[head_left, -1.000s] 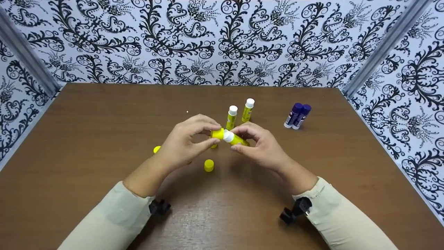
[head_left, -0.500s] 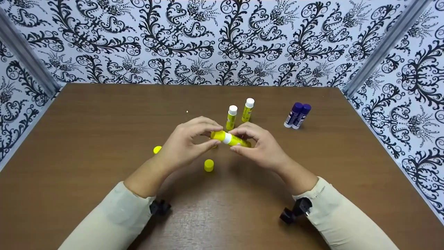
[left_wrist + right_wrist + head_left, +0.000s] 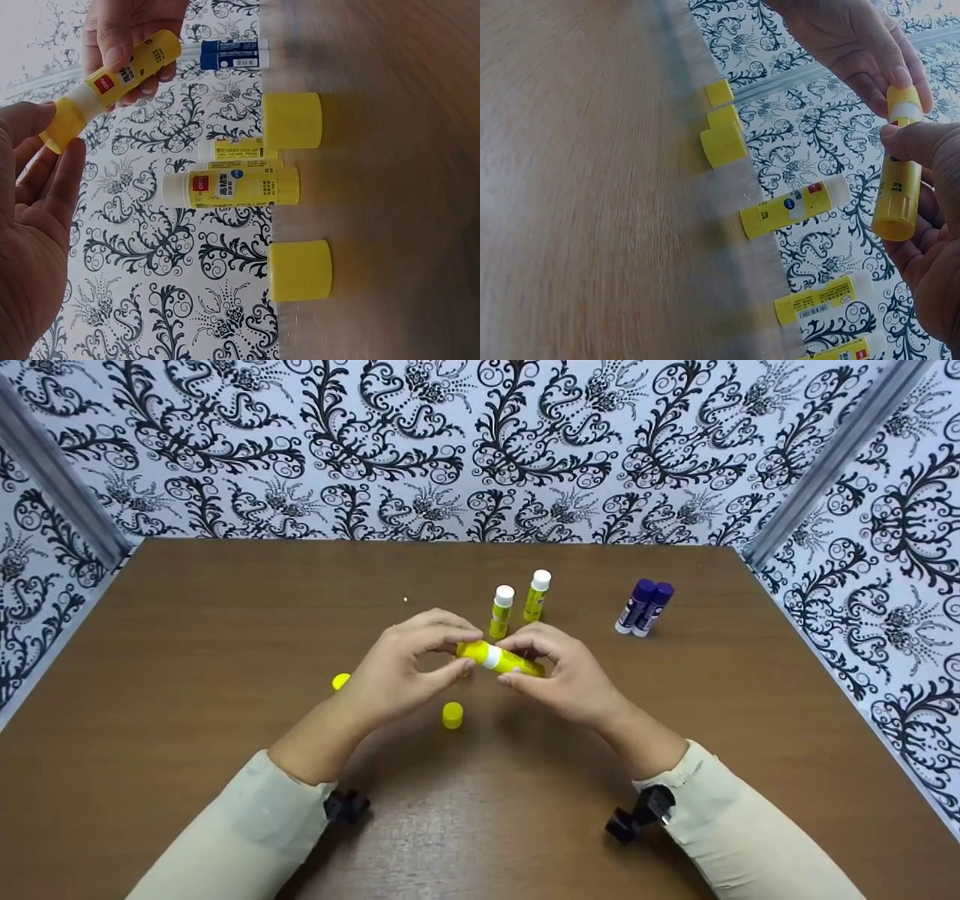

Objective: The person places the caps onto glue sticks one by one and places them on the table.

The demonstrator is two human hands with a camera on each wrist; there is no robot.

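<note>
The yellow glue stick (image 3: 517, 663) is held up over the middle of the counter (image 3: 487, 825), well in from every edge: the far edge meets the patterned wall (image 3: 390, 450), and both side edges slant out toward the person. The left hand (image 3: 397, 664) pinches the yellow cap (image 3: 471, 652) at its upper end; the right hand (image 3: 566, 675) grips the body between thumb and fingers. A broad stretch of counter runs from the loose cap (image 3: 452, 716) below the hands to the near side. Just past the right fingertips stand two uncapped glue sticks (image 3: 501, 619), near each other, and farther right, well apart, a touching pair of purple glue sticks (image 3: 643, 607). Another loose cap peeks from behind the left wrist. The counter has brown wood grain with a soft sheen; the caps are smooth, short plastic cylinders, and the held tube shows a white collar between cap and printed label.
</note>
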